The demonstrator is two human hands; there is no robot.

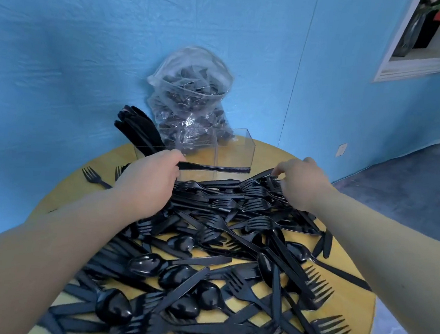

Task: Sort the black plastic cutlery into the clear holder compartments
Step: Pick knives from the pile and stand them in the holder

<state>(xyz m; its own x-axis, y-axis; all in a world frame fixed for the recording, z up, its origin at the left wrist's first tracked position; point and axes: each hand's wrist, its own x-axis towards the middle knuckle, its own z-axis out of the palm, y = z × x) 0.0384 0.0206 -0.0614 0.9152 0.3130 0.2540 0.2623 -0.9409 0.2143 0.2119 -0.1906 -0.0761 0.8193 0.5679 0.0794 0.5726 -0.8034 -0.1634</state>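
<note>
Both hands work at the far edge of the pile. Her or his left hand [146, 184] grips a small bunch of black handles [213, 168], fingers curled round 1 end so the rest sticks out to the right, across the front of the clear holder [238, 152]. Over on the other side, the right hand [301, 184] reaches down with its fingertips pinching at a piece on top of the heap; which kind of piece is hard to tell.

That holder stands at the back of the round yellow table [348, 258], and its left compartment already carries a sheaf of knives [137, 128] leaning out to the left. At least 2 other compartments look bare. Behind it sits a clear bag [190, 93] stuffed with more cutlery. Forks, spoons and knives lie tangled in the pile [219, 259], and a stray fork [94, 176] rests apart at the left.

Risks, as I judge them: the held bunch passes just in front of the light holder, so a swing could knock it over. Tines interlock, so lifting 1 piece may drag neighbours off the table's edge, where several already overhang. Leaning knives could also topple out if bumped.
</note>
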